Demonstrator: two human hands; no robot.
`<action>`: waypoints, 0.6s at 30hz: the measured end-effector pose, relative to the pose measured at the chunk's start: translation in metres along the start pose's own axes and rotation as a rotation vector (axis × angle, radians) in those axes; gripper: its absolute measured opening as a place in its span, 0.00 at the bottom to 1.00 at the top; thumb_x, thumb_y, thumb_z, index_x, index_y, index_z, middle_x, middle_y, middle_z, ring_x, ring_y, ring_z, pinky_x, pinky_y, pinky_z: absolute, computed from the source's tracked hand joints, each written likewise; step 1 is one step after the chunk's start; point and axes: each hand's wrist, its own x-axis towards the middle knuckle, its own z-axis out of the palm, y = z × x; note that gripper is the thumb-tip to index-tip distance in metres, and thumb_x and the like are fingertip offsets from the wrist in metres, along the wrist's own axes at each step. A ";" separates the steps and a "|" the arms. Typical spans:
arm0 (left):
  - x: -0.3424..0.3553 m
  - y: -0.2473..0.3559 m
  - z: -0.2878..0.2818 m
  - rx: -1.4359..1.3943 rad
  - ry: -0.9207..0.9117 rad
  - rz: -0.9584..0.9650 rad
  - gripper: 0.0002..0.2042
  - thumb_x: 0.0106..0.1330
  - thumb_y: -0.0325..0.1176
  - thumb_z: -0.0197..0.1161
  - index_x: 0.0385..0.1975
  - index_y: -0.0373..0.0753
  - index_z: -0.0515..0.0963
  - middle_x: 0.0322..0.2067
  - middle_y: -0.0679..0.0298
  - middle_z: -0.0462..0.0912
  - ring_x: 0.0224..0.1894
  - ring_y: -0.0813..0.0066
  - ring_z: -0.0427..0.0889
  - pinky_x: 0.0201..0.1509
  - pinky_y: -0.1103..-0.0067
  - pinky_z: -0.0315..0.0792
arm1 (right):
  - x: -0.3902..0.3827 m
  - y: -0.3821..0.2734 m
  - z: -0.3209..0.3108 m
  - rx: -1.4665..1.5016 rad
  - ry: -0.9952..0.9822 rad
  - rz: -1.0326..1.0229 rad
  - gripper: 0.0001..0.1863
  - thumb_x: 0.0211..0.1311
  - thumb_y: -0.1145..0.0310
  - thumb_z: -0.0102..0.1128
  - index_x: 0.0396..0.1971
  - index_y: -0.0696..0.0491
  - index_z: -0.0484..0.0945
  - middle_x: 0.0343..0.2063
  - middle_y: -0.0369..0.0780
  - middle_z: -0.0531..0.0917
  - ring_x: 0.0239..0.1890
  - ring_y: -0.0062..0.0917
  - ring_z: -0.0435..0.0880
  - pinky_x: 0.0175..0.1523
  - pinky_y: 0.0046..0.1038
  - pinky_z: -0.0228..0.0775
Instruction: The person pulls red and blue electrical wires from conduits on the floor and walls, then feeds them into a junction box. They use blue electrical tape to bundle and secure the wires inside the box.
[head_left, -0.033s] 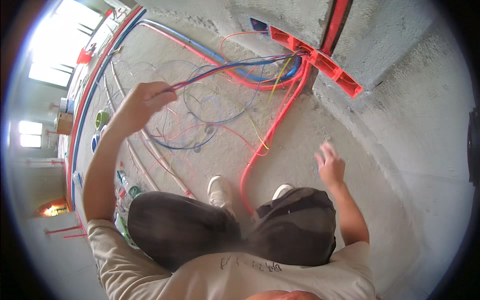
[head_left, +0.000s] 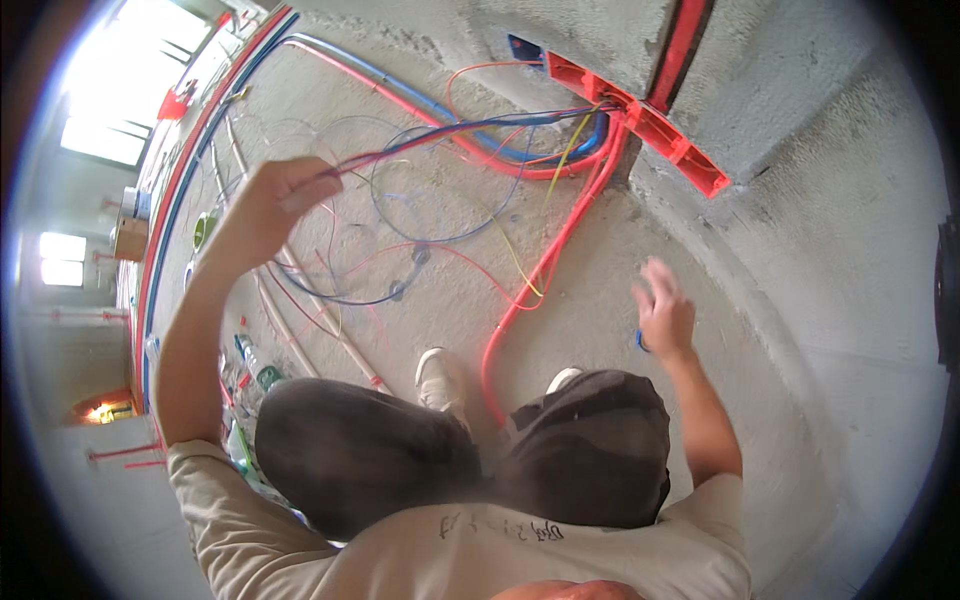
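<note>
Head view: a bundle of coloured wires [head_left: 450, 135] is being clamped in the left hand [head_left: 275, 200], its grip closed tight, and drawn taut from the red wall box [head_left: 640, 120] beyond it. The right hand [head_left: 662, 315] is being held open, fingers spread, well apart, nothing visibly changed.

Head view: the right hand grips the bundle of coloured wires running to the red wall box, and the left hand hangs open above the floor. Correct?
Not quite: the hands are swapped. In the head view the left hand grips the bundle of coloured wires running to the red wall box, and the right hand hangs open above the concrete floor.
</note>
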 end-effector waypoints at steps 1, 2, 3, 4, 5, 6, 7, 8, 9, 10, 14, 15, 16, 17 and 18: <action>-0.009 0.013 -0.009 0.101 0.082 0.072 0.11 0.73 0.37 0.63 0.38 0.34 0.82 0.29 0.59 0.82 0.31 0.70 0.78 0.41 0.74 0.71 | 0.042 -0.023 -0.016 0.085 0.083 -0.043 0.19 0.65 0.68 0.68 0.54 0.56 0.80 0.58 0.46 0.82 0.56 0.44 0.83 0.55 0.39 0.79; -0.014 0.030 -0.016 0.203 0.160 0.145 0.11 0.73 0.37 0.62 0.39 0.34 0.81 0.30 0.56 0.82 0.31 0.65 0.79 0.42 0.72 0.72 | 0.085 -0.039 -0.028 0.171 0.162 -0.103 0.21 0.64 0.69 0.68 0.56 0.56 0.79 0.59 0.46 0.81 0.57 0.44 0.83 0.57 0.38 0.78; -0.014 0.039 -0.021 0.464 0.204 0.249 0.11 0.72 0.35 0.63 0.41 0.32 0.82 0.33 0.55 0.85 0.34 0.63 0.83 0.43 0.73 0.74 | 0.124 -0.069 -0.046 0.218 0.246 -0.232 0.25 0.63 0.69 0.70 0.60 0.56 0.76 0.60 0.47 0.80 0.59 0.43 0.81 0.59 0.38 0.77; -0.012 0.048 -0.027 0.730 0.236 0.338 0.10 0.71 0.33 0.64 0.42 0.31 0.82 0.37 0.54 0.87 0.37 0.61 0.86 0.45 0.74 0.75 | 0.164 -0.100 -0.063 0.264 0.322 -0.368 0.30 0.61 0.70 0.72 0.64 0.56 0.74 0.60 0.47 0.80 0.61 0.43 0.80 0.61 0.39 0.76; -0.007 0.065 -0.037 0.750 0.274 0.372 0.10 0.71 0.33 0.63 0.42 0.31 0.82 0.37 0.55 0.87 0.37 0.63 0.86 0.44 0.73 0.75 | 0.188 -0.121 -0.075 0.252 0.268 -0.409 0.28 0.63 0.69 0.70 0.62 0.55 0.74 0.55 0.47 0.82 0.46 0.41 0.82 0.49 0.35 0.75; -0.006 0.080 -0.051 0.779 0.309 0.413 0.11 0.71 0.33 0.63 0.42 0.31 0.82 0.38 0.55 0.87 0.37 0.64 0.86 0.44 0.73 0.75 | 0.213 -0.143 -0.086 0.249 0.214 -0.451 0.25 0.65 0.69 0.68 0.61 0.55 0.75 0.50 0.48 0.84 0.31 0.39 0.84 0.38 0.31 0.75; -0.007 0.090 -0.062 0.648 0.261 0.358 0.11 0.70 0.34 0.64 0.41 0.31 0.82 0.35 0.56 0.86 0.35 0.66 0.84 0.43 0.73 0.74 | 0.238 -0.147 -0.086 0.242 0.099 -0.486 0.23 0.66 0.67 0.67 0.59 0.54 0.76 0.45 0.49 0.85 0.31 0.40 0.83 0.38 0.33 0.75; -0.008 0.096 -0.072 0.520 0.215 0.304 0.11 0.70 0.34 0.65 0.40 0.31 0.82 0.33 0.57 0.85 0.33 0.67 0.83 0.41 0.73 0.74 | 0.258 -0.153 -0.087 0.234 -0.014 -0.523 0.21 0.67 0.66 0.66 0.58 0.53 0.77 0.41 0.49 0.86 0.30 0.42 0.83 0.38 0.35 0.74; -0.006 0.097 -0.080 0.391 0.172 0.255 0.11 0.69 0.34 0.65 0.39 0.30 0.81 0.30 0.58 0.83 0.31 0.69 0.81 0.39 0.73 0.73 | 0.273 -0.153 -0.095 0.194 -0.076 -0.507 0.19 0.68 0.65 0.65 0.55 0.54 0.77 0.37 0.50 0.85 0.32 0.44 0.83 0.38 0.37 0.73; -0.014 0.085 -0.092 0.381 0.167 0.160 0.12 0.68 0.35 0.66 0.37 0.30 0.80 0.27 0.58 0.80 0.29 0.69 0.78 0.38 0.73 0.71 | 0.287 -0.151 -0.104 0.162 -0.146 -0.509 0.16 0.70 0.63 0.63 0.53 0.54 0.78 0.33 0.51 0.84 0.33 0.46 0.83 0.38 0.39 0.73; -0.070 -0.019 -0.158 0.519 0.268 -0.127 0.15 0.64 0.38 0.65 0.27 0.29 0.76 0.21 0.63 0.71 0.25 0.75 0.70 0.32 0.72 0.65 | 0.294 -0.149 -0.116 0.124 -0.099 -0.485 0.14 0.73 0.60 0.58 0.45 0.56 0.79 0.26 0.53 0.80 0.35 0.50 0.82 0.38 0.44 0.69; -0.086 -0.044 -0.169 0.553 0.294 -0.243 0.14 0.64 0.38 0.65 0.29 0.29 0.76 0.21 0.62 0.71 0.26 0.76 0.71 0.33 0.73 0.66 | 0.290 -0.148 -0.114 0.103 -0.044 -0.525 0.13 0.74 0.60 0.58 0.45 0.56 0.78 0.28 0.53 0.81 0.36 0.52 0.81 0.38 0.45 0.69; -0.102 -0.072 -0.180 0.583 0.314 -0.359 0.14 0.64 0.37 0.64 0.30 0.29 0.77 0.22 0.61 0.72 0.27 0.77 0.72 0.33 0.73 0.67 | 0.288 -0.147 -0.109 0.090 -0.006 -0.545 0.12 0.73 0.61 0.58 0.43 0.55 0.79 0.29 0.51 0.83 0.35 0.50 0.82 0.38 0.45 0.71; -0.119 -0.101 -0.197 0.539 0.391 -0.385 0.13 0.64 0.37 0.64 0.31 0.30 0.77 0.23 0.61 0.74 0.28 0.77 0.73 0.34 0.73 0.68 | 0.286 -0.147 -0.107 0.079 0.034 -0.566 0.10 0.72 0.62 0.58 0.42 0.53 0.79 0.30 0.49 0.84 0.35 0.47 0.83 0.38 0.44 0.72; -0.133 -0.135 -0.214 0.484 0.465 -0.406 0.13 0.65 0.37 0.63 0.32 0.30 0.77 0.24 0.61 0.76 0.28 0.77 0.74 0.35 0.74 0.69 | 0.285 -0.146 -0.107 0.057 0.070 -0.584 0.08 0.72 0.63 0.58 0.41 0.52 0.80 0.31 0.46 0.86 0.35 0.45 0.85 0.38 0.44 0.74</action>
